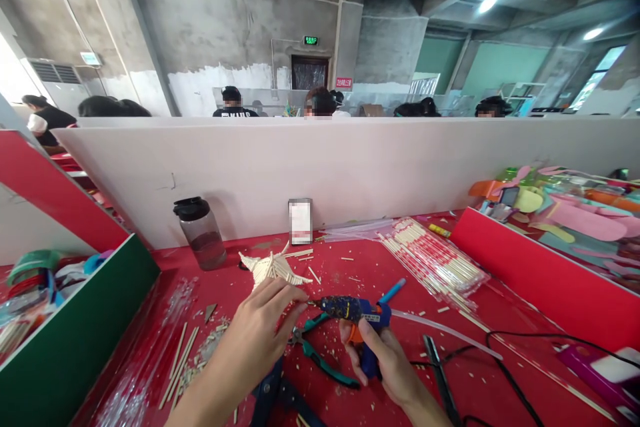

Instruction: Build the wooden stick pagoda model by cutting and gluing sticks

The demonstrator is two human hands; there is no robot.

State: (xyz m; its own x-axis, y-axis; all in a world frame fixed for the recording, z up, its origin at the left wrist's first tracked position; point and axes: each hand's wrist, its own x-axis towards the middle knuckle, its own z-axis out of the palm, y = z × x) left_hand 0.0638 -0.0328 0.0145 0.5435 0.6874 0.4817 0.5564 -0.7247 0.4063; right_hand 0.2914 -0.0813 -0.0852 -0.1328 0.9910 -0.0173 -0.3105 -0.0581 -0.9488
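Note:
My right hand (385,367) is wrapped round the handle of a blue glue gun (350,308), with fingers at its orange trigger. A clear glue stick (445,330) sticks out of the gun's back end. At the nozzle, my left hand (265,317) is closed in a pinch; what its fingertips hold is too small to make out. Just beyond the left hand lies a star-like piece built of pale wooden sticks (273,269), partly hidden by that hand. Green-handled pliers (325,367) lie below the gun, among scattered wood bits.
A dark-lidded bottle (200,233) and a phone (301,221) stand by the white partition (320,167). Packs of wooden sticks (435,260) lie at right, near a black cable (515,387) and a box cutter (441,380). Loose sticks (183,360) are at left. Other people sit beyond.

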